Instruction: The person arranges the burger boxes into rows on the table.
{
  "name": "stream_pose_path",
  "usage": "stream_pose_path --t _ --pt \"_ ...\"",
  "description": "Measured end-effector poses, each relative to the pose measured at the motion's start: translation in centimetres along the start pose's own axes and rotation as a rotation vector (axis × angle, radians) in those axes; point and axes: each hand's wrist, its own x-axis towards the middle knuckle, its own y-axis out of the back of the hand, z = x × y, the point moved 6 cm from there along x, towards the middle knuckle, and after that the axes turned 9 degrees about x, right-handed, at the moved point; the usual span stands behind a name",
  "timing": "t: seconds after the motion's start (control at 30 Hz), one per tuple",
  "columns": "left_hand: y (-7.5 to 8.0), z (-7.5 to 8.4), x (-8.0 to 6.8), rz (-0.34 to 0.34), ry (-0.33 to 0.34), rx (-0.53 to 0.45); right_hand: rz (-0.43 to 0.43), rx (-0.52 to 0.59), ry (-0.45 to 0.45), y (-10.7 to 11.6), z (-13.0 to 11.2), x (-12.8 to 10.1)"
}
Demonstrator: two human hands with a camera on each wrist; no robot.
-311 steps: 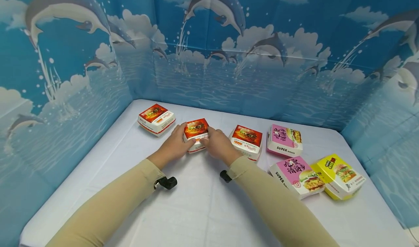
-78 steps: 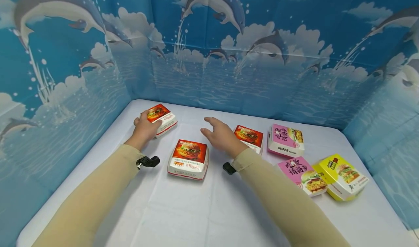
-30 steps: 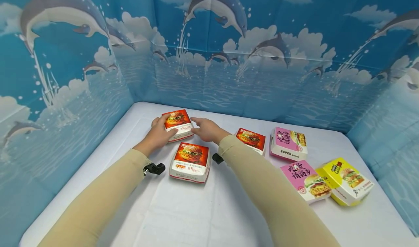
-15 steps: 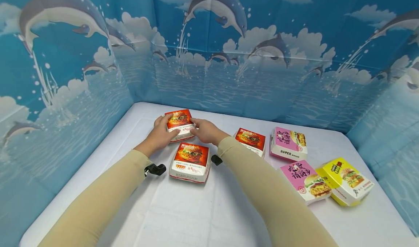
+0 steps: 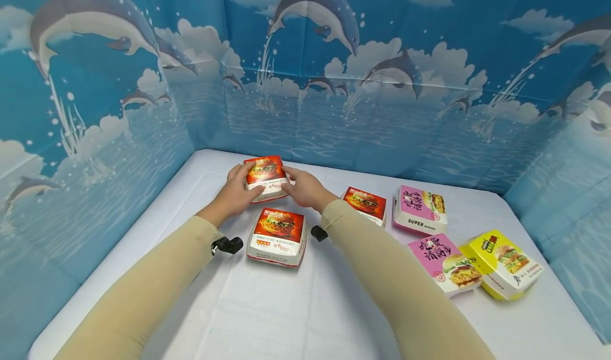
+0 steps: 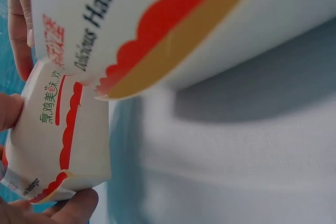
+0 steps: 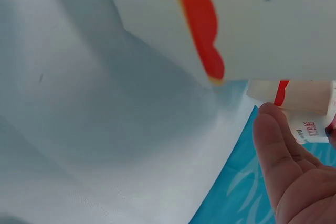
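A red-and-white burger box (image 5: 265,175) is between both hands near the table's back edge. My left hand (image 5: 234,194) grips its left side, thumb at the front and fingers over the far corner; in the left wrist view its fingertips (image 6: 79,205) curl around the box's lower end. On the right side, my right hand (image 5: 306,188) holds it with the thumb in front and fingers behind. A second red-and-white burger box (image 5: 277,236) sits just in front, untouched, and looms large in both wrist views.
Another red-and-white box (image 5: 365,205) stands right of the hands, partly behind the right sleeve. Further right are two pink boxes, one at the back (image 5: 420,209) and one nearer (image 5: 446,264), beside a yellow box (image 5: 503,264). A dolphin-print curtain (image 5: 334,111) rises behind the white table.
An earlier two-handed box now sits in front, released. The left hand took the far-left box and moved it right; the right hand joined. Lately it has shifted slightly farther back and right.
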Motion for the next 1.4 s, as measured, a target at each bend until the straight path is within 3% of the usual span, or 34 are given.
stream_pose_path --t 0.4,1.4 --pt "0.1 1.4 -0.1 -0.066 -0.036 -0.032 0.039 0.041 0.002 1.0 0.6 -0.7" --pt "-0.9 3.0 0.4 -0.133 -0.099 -0.047 0.080 0.045 -0.073 1.7 1.6 -3.0"
